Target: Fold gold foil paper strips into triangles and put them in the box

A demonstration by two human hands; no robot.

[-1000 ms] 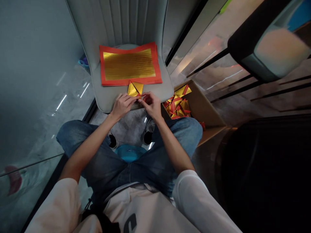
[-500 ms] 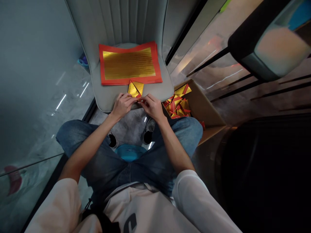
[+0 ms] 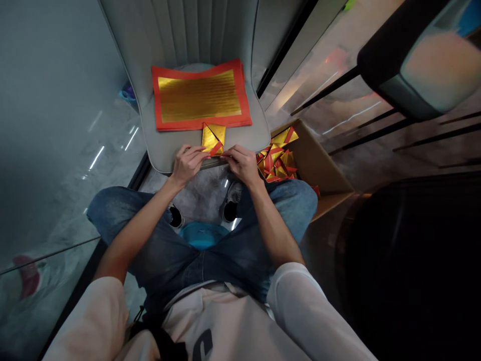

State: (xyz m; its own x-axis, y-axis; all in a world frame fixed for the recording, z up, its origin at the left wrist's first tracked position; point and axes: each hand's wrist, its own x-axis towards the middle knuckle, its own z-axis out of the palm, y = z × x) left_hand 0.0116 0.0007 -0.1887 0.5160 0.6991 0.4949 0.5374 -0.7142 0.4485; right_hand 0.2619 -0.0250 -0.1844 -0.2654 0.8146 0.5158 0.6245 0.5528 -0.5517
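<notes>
A folded gold-and-red paper (image 3: 213,137) lies at the front edge of the chair seat, its gold side up with a red strip across its lower part. My left hand (image 3: 188,162) pinches its lower left corner between thumb and fingers. At the lower right corner, my right hand (image 3: 241,161) grips the same paper with its fingertips. Just behind it, a stack of flat red sheets (image 3: 240,95) with a large gold panel rests on the seat, the folded paper's top touching or overlapping the stack's front edge.
The grey padded chair (image 3: 161,150) stands before my knees. Right of it, an open cardboard box (image 3: 319,165) holds several folded gold-and-red papers (image 3: 278,155). Another chair (image 3: 424,75) is at the upper right. A glass panel (image 3: 48,125) runs along the left.
My hands have moved apart to the two lower corners of the folded paper. More of its gold face and red strip now shows. The view has shifted slightly.
</notes>
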